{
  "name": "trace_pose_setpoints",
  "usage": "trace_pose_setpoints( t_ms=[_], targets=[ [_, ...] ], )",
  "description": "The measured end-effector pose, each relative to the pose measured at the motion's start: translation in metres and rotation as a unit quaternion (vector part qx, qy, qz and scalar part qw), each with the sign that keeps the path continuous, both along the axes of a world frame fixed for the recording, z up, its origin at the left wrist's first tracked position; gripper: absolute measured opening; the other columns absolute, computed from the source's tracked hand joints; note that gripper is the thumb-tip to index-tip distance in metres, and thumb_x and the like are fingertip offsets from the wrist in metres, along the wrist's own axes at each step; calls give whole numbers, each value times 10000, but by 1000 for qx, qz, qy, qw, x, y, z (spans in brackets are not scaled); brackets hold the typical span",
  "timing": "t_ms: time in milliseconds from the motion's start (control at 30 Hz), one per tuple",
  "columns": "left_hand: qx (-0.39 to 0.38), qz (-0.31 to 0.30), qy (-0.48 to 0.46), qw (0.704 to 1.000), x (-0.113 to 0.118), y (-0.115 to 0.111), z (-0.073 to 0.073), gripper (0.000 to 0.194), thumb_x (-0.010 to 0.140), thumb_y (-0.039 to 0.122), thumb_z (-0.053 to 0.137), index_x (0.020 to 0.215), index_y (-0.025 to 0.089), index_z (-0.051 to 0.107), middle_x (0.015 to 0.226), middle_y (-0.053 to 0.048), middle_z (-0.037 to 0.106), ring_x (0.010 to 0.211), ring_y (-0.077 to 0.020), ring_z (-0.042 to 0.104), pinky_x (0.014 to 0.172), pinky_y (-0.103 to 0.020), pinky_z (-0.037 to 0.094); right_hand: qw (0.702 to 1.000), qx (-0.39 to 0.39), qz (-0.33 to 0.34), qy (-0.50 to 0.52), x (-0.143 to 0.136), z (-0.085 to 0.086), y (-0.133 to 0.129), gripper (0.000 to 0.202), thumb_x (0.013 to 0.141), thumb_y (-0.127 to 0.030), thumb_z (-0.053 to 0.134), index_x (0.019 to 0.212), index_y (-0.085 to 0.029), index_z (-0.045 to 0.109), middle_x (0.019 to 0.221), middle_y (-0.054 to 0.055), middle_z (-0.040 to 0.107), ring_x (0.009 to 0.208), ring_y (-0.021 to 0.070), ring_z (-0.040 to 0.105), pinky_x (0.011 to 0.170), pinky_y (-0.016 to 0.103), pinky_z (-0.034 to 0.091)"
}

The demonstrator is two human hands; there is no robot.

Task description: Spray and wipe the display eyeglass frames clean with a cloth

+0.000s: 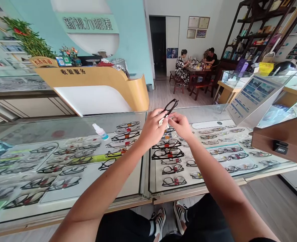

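Dark-framed eyeglasses (171, 107) stick up tilted from my two hands, above the glass counter. My left hand (152, 129) is closed on their lower part. A small pale cloth (161, 121) shows at its fingertips, bunched between the hands. My right hand (180, 126) is closed in a pinch against the cloth, its fingertips close to the lower end of the frame. The fingers partly hide the cloth and the lower lens. Under the hands, inside the counter, lie rows of eyeglasses (168, 144).
A white spray bottle (100, 131) stands on the counter glass (73, 122) to the left. At right are a slanted display board (255, 97) and a brown wooden stand (284, 137). Two people sit at a far table (197, 71). A reception desk (135, 92) stands ahead.
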State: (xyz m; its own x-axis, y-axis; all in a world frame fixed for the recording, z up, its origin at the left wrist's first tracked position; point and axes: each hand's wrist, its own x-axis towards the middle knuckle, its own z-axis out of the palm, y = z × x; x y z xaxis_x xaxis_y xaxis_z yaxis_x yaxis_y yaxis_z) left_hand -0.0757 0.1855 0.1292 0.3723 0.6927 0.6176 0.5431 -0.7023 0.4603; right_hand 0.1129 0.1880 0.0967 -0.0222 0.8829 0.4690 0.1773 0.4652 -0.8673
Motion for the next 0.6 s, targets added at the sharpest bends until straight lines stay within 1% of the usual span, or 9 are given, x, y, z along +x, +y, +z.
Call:
trace_pose_setpoints(
  t_ms=[133,300,467,600],
  targets=[
    [-65,-9,-56,996,-23,-12,-14,447,1139,424,548,1454,258,819,1603,-111,707,1521,-318,661,1370,-487,486,999,1,37,-6,-13,0,-9,483,929,-701,796,915,-221,741,596,-105,305,598,127,239,621,327,231],
    [-124,-9,-99,987,-48,-22,-31,408,1124,439,574,1387,291,850,1556,-97,739,1507,-303,687,1367,-469,493,997,-12,56,-46,-25,-6,-16,453,940,-666,796,876,-221,745,593,-105,316,598,123,257,626,327,221],
    [-144,3,-115,983,-57,-30,-47,427,1130,411,556,1412,278,848,1561,-117,727,1533,-308,669,1366,-486,497,994,-42,61,-76,-33,-9,-25,446,961,-657,740,840,-229,702,613,-90,358,615,130,279,620,324,234],
    [-133,-9,-108,985,-59,-34,-50,450,1143,402,543,1473,300,830,1585,-112,704,1545,-307,662,1367,-486,500,993,-44,44,-95,-35,-11,-27,460,961,-669,723,822,-231,693,618,-77,387,620,135,291,615,326,239]
  ],
)
